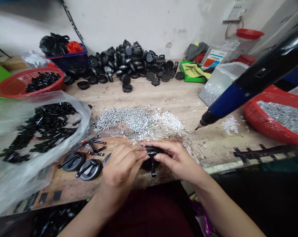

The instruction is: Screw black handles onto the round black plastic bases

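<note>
My left hand (120, 166) and my right hand (175, 159) meet over a black round suction cup (151, 161) with a black lever handle (153, 168) hanging toward me. Fingers of both hands grip its top, hiding most of it. Left of my left hand lie two similar cups with handles (74, 161) (90, 169) and a few loose black levers (96, 152). Beyond my hands spreads a pile of small silver screws (131, 120), with small white plastic pieces (168, 121) beside it. A blue-and-black electric screwdriver (248, 80) hangs at the right, its bit just above the wooden bench (178, 102).
A heap of black round cups (131, 64) lines the back wall. A clear plastic bag of black levers (45, 128) lies at the left. Red baskets hold black parts (30, 82) and silver screws (275, 118). A translucent bin (219, 80) stands back right.
</note>
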`<move>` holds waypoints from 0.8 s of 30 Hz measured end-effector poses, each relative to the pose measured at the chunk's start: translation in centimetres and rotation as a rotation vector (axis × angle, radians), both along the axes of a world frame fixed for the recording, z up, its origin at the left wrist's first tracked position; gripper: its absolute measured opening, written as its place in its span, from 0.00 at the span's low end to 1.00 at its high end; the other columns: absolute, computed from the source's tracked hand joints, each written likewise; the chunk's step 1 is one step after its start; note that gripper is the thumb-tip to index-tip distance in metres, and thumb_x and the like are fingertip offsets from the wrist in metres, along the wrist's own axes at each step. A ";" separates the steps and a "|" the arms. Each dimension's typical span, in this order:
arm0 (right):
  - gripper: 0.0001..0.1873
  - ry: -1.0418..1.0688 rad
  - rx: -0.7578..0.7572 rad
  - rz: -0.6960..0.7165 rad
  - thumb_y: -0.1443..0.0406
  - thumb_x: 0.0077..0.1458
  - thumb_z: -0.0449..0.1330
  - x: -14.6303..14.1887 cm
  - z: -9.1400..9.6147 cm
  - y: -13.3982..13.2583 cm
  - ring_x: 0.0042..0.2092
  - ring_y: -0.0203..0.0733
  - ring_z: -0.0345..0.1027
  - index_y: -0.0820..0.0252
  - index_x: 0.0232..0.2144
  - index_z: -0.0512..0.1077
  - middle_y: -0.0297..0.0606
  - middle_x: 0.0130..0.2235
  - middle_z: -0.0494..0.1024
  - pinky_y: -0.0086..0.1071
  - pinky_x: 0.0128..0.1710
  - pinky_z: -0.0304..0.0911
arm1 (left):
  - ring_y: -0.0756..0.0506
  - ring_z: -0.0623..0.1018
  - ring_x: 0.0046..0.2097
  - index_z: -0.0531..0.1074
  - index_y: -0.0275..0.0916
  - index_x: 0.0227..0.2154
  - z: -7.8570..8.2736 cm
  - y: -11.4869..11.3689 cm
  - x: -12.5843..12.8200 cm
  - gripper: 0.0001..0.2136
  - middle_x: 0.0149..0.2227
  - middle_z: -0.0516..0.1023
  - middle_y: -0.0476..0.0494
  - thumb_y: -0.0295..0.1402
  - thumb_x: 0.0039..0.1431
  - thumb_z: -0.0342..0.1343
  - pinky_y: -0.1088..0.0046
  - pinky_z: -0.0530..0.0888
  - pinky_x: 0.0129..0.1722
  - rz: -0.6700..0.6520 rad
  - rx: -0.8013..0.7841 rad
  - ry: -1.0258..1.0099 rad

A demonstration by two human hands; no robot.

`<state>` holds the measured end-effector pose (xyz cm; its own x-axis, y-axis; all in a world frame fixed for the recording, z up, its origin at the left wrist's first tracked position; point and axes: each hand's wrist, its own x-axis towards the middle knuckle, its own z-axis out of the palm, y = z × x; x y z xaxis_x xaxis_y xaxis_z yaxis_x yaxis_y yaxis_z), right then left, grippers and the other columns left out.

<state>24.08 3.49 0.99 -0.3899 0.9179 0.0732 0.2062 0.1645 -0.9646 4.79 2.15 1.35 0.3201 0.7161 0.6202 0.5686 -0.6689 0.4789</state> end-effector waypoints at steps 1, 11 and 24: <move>0.20 0.000 -0.010 -0.007 0.70 0.54 0.58 -0.1 -0.1 0.0 0.53 0.43 0.70 0.49 0.49 0.72 0.34 0.51 0.77 0.47 0.56 0.63 | 0.47 0.77 0.38 0.72 0.38 0.35 0.0 -0.1 0.0 0.09 0.35 0.80 0.44 0.21 0.52 0.60 0.66 0.74 0.42 0.000 0.031 0.026; 0.20 0.095 -0.120 -0.003 0.70 0.54 0.58 -0.5 -0.5 -0.4 0.54 0.43 0.68 0.50 0.50 0.72 0.35 0.51 0.76 0.46 0.58 0.60 | 0.46 0.76 0.43 0.71 0.36 0.39 -0.3 0.0 -0.4 0.11 0.39 0.78 0.42 0.18 0.54 0.57 0.64 0.71 0.50 -0.034 0.042 0.106; 0.21 0.141 -0.099 -0.090 0.70 0.54 0.58 -0.8 -1.2 -0.6 0.52 0.42 0.70 0.49 0.50 0.72 0.34 0.51 0.76 0.44 0.56 0.63 | 0.44 0.73 0.44 0.67 0.36 0.39 1.7 1.1 -1.0 0.05 0.40 0.76 0.42 0.24 0.61 0.51 0.57 0.68 0.53 -0.078 0.042 0.428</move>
